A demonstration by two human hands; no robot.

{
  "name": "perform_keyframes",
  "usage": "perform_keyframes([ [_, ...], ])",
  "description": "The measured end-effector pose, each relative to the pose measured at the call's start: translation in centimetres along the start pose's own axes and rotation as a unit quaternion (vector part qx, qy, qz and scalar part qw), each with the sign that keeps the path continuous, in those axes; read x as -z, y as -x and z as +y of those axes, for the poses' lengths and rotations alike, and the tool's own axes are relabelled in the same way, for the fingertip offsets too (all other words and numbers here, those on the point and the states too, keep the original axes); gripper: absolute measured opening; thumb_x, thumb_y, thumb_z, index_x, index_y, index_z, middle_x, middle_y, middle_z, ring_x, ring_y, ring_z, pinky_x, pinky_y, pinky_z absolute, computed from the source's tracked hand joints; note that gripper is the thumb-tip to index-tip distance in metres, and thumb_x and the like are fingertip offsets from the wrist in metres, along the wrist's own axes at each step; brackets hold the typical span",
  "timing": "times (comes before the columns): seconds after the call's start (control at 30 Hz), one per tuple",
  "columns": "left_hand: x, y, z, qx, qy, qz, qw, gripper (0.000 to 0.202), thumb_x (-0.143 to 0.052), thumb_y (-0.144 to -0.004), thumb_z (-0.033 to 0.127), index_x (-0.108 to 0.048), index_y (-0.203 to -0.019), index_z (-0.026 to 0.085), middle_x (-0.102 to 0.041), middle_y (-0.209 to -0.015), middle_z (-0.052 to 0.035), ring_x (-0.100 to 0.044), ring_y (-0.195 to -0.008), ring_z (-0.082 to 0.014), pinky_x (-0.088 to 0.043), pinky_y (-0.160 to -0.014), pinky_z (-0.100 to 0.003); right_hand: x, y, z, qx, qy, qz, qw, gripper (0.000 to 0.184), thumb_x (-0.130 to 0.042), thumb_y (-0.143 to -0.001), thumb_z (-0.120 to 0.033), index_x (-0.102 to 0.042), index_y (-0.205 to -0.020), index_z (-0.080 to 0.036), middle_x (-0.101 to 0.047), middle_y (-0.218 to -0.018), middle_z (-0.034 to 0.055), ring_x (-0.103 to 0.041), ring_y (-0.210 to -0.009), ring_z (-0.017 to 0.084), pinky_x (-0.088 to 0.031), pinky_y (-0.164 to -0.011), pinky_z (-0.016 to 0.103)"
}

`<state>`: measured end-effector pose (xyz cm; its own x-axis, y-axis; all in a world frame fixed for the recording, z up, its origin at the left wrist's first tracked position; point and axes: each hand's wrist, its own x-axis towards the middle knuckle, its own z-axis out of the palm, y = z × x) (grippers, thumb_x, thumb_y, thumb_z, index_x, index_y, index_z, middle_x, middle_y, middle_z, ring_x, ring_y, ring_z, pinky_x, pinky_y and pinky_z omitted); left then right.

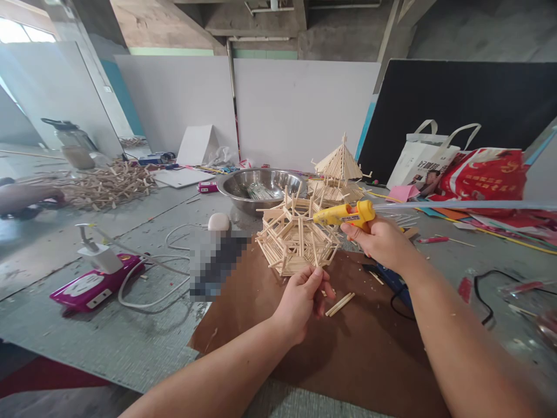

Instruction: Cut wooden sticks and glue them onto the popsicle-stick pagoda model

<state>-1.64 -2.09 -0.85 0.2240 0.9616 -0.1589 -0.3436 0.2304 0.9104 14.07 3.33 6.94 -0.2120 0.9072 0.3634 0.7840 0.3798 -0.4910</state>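
A model built of thin wooden sticks [300,238], shaped like a many-sided open frame, stands on a brown board [348,354]. At its front lower edge, my left hand [304,299] is closed with thumb and forefinger pinched on it; what the curled fingers hide I cannot tell. My right hand [385,244] is wrapped round a yellow hot glue gun [348,215], whose nozzle points left at the model's upper part. A long clear glue stick [456,204] extends from the gun's rear. Several loose sticks [340,305] lie just right of my left hand.
Behind the model are a steel basin [261,186] and a stick-built pavilion roof [342,162]. To the left lie a purple power strip [96,284], white cables and a stick pile [113,186]; another person's hand [35,197] is nearby. Bags [483,174] stand at right.
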Motion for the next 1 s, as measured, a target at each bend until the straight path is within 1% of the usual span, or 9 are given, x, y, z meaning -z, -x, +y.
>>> perform_keyframes([
  [0.17,0.0,0.1,-0.3,0.014,-0.004,-0.005,1.0,0.032,-0.049,-0.07,0.048,-0.045,-0.072,0.016,-0.053,-0.051,0.0041,-0.034,-0.028,-0.0029,-0.019,-0.029,-0.016,0.7,0.3,0.4,0.006,-0.015,-0.043,0.999,0.035,-0.042,-0.074,-0.051,-0.056,-0.069,-0.02,-0.048,-0.044,-0.0015,-0.047,-0.048,0.014,-0.034,-0.046,0.026],
  [0.37,-0.3,0.3,-0.4,0.029,-0.023,-0.006,0.999,0.032,-0.048,-0.071,0.047,-0.046,-0.07,0.015,-0.053,-0.049,0.0036,-0.033,-0.027,-0.0025,-0.02,-0.029,-0.016,1.3,0.9,0.2,0.026,0.003,-0.1,0.995,0.034,-0.042,-0.073,-0.052,-0.055,-0.065,-0.021,-0.049,-0.047,-0.0017,-0.048,-0.05,0.014,-0.032,-0.043,0.025],
  [0.5,-0.2,0.3,-0.4,0.033,-0.026,-0.006,0.999,0.032,-0.049,-0.07,0.047,-0.046,-0.07,0.016,-0.053,-0.048,0.004,-0.033,-0.027,-0.0026,-0.019,-0.029,-0.016,1.2,0.8,-0.2,0.022,0.029,-0.094,0.995,0.034,-0.042,-0.072,-0.053,-0.056,-0.069,-0.022,-0.052,-0.051,-0.0015,-0.049,-0.052,0.014,-0.033,-0.045,0.026],
  [0.67,-0.2,0.3,-0.4,0.03,-0.025,-0.008,0.999,0.03,-0.047,-0.072,0.046,-0.046,-0.071,0.016,-0.053,-0.048,0.0036,-0.034,-0.027,-0.0034,-0.018,-0.029,-0.016,1.0,0.7,-0.5,0.022,0.022,-0.087,0.996,0.033,-0.043,-0.071,-0.053,-0.056,-0.07,-0.022,-0.059,-0.064,0.0001,-0.051,-0.058,0.015,-0.037,-0.051,0.027],
  [1.0,-0.4,0.3,-0.1,0.035,-0.033,-0.005,0.999,0.033,-0.049,-0.069,0.05,-0.045,-0.072,0.017,-0.052,-0.048,0.0045,-0.033,-0.027,-0.0031,-0.019,-0.029,-0.016,0.9,0.6,-0.7,0.023,0.039,-0.091,0.995,0.036,-0.041,-0.072,-0.055,-0.057,-0.076,-0.023,-0.061,-0.07,0.0009,-0.053,-0.064,0.017,-0.037,-0.055,0.027],
])
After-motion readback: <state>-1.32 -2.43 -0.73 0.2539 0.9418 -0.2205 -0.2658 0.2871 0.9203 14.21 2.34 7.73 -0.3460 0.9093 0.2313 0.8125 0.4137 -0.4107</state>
